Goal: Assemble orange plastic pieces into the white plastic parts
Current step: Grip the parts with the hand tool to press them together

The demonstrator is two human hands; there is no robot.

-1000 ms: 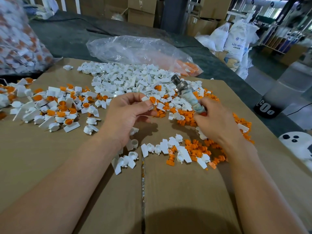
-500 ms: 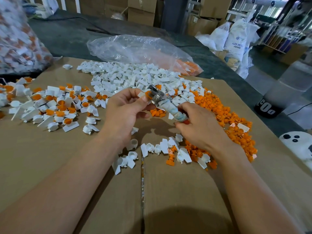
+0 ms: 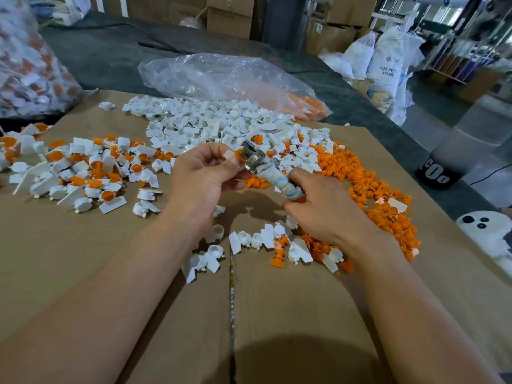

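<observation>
Orange plastic pieces (image 3: 360,187) lie heaped on the right of the cardboard-covered counter (image 3: 83,259). Unassembled white plastic parts (image 3: 216,123) are heaped at far centre. One white part (image 3: 228,154), with an orange insert (image 3: 240,156) at its mouth, is pinched in the left hand (image 3: 205,173), fingers curled on it. The right hand (image 3: 327,212) is clamped round a cloth-wrapped, metal-headed tool (image 3: 266,173), its head against the insert. Finished units (image 3: 91,167) lie at left, a modest batch. Judgement: early to middle stage; the greater part of both heaps is unassembled.
</observation>
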